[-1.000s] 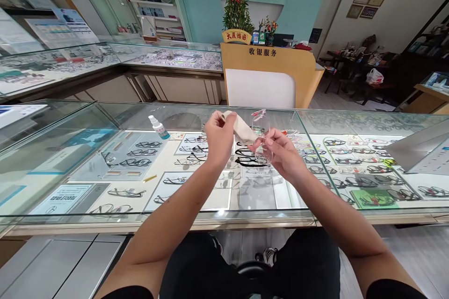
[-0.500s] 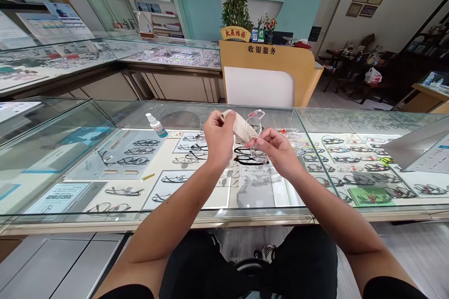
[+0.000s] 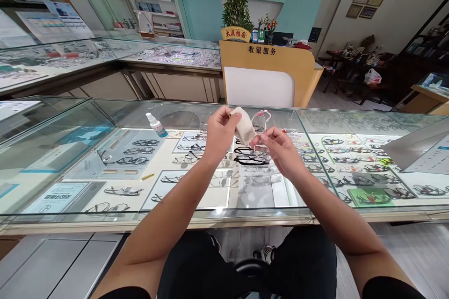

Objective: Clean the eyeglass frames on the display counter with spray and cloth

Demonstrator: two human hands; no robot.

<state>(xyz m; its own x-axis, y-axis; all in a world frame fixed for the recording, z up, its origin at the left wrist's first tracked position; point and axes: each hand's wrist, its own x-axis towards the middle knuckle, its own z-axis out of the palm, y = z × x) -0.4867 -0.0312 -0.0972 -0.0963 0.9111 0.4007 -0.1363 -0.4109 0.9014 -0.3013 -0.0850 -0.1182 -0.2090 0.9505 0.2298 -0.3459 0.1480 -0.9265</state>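
Observation:
Above the glass display counter, my left hand (image 3: 222, 131) pinches a cream cleaning cloth (image 3: 244, 127) between thumb and fingers. The cloth hangs toward the right, against a pair of clear-framed eyeglasses (image 3: 261, 119). My right hand (image 3: 280, 147) is closed on the eyeglasses near their middle, thumb against fingertips. One rim stands up above the right fingers and the other hangs below them. The cloth covers part of the frame's left side, so I cannot tell how firmly it touches the lens.
A white spray bottle (image 3: 156, 125) stands on the glass counter (image 3: 196, 215) at the left. Rows of eyeglasses (image 3: 138, 151) lie under the glass. A folded white sign (image 3: 421, 145) stands at the right. Beyond is a wooden cashier desk (image 3: 305, 70).
Both hands have shifted slightly right with the cloth and eyeglasses. The cloth now hangs more steeply, and more of the upper rim shows.

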